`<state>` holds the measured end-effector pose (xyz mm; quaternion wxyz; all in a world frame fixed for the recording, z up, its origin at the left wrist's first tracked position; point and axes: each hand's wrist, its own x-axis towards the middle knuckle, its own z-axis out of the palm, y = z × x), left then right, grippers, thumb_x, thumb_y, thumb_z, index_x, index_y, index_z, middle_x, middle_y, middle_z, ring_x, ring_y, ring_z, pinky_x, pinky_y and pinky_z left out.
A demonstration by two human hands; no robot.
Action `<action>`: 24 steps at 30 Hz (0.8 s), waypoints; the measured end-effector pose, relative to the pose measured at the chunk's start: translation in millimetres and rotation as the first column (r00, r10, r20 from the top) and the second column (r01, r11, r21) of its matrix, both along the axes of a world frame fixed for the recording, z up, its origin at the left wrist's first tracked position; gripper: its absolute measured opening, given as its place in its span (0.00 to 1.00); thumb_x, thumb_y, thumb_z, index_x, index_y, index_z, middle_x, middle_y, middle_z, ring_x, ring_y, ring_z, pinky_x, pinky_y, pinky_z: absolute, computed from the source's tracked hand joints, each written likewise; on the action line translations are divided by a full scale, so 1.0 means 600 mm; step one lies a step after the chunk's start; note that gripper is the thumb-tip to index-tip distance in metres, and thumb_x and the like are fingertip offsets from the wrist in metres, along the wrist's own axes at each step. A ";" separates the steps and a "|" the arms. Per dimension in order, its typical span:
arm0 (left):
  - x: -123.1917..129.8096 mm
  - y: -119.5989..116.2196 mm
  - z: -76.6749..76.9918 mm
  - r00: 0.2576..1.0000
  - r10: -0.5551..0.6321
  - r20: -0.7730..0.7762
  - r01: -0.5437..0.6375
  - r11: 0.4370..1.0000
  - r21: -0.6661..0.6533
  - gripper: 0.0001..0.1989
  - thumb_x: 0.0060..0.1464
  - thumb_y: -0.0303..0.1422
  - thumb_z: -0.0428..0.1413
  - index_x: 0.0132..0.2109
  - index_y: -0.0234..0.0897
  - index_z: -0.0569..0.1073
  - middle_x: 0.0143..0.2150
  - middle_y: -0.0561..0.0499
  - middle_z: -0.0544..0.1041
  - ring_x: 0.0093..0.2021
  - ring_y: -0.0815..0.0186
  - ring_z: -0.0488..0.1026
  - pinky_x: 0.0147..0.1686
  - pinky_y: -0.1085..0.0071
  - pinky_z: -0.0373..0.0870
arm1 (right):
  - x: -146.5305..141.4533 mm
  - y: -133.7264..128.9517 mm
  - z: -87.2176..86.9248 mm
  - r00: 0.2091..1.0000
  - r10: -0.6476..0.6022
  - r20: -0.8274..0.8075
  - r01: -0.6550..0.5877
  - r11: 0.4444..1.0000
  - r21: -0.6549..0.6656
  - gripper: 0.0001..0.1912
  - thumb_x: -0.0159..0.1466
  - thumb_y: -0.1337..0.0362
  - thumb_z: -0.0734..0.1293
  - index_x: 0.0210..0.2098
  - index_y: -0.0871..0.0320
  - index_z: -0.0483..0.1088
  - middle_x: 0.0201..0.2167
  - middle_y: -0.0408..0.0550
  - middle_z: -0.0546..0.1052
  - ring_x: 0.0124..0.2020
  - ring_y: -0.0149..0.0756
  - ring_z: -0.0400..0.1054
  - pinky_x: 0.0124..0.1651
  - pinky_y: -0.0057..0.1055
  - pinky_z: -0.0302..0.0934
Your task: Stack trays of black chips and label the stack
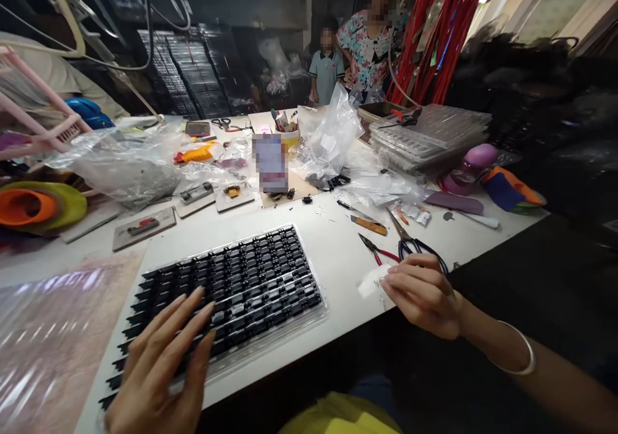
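A clear plastic tray (324, 304) filled with rows of small black plastic parts (255, 266) lies on the white table. Over its near left portion is my left hand (161, 363), fingers stretched out; whether the fingertips touch the parts I cannot tell. My right hand (427, 299) is at the table's front edge, to the right of the tray, with thumb and fingertips pinched together. Anything between those fingertips is too small or hidden to make out. Beneath them is a small white sheet (369, 286) with tiny bits on it. Red-handled pliers (379, 249) and dark-handled scissors (405, 237) lie just beyond this hand.
An orange-handled cutter (367, 225) lies behind the pliers. A phone (271, 163) stands at the back, among plastic bags (333, 131). Stacked clear trays (429, 138) are at the right rear. Small fixtures (145, 226) line the left. Two people (367, 51) stand beyond the table.
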<state>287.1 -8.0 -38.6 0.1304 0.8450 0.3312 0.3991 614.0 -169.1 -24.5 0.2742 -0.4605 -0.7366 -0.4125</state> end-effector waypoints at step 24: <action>0.219 -0.024 -0.030 0.723 -0.612 -0.322 0.682 0.706 0.189 0.06 0.57 0.21 0.49 0.39 0.34 0.68 0.38 0.46 0.75 0.47 0.59 0.70 0.49 0.58 0.62 | -0.040 0.010 -0.059 0.646 -0.205 -0.735 -0.137 0.916 -0.376 0.09 0.63 0.74 0.60 0.41 0.57 0.67 0.30 0.47 0.74 0.32 0.34 0.69 0.35 0.33 0.63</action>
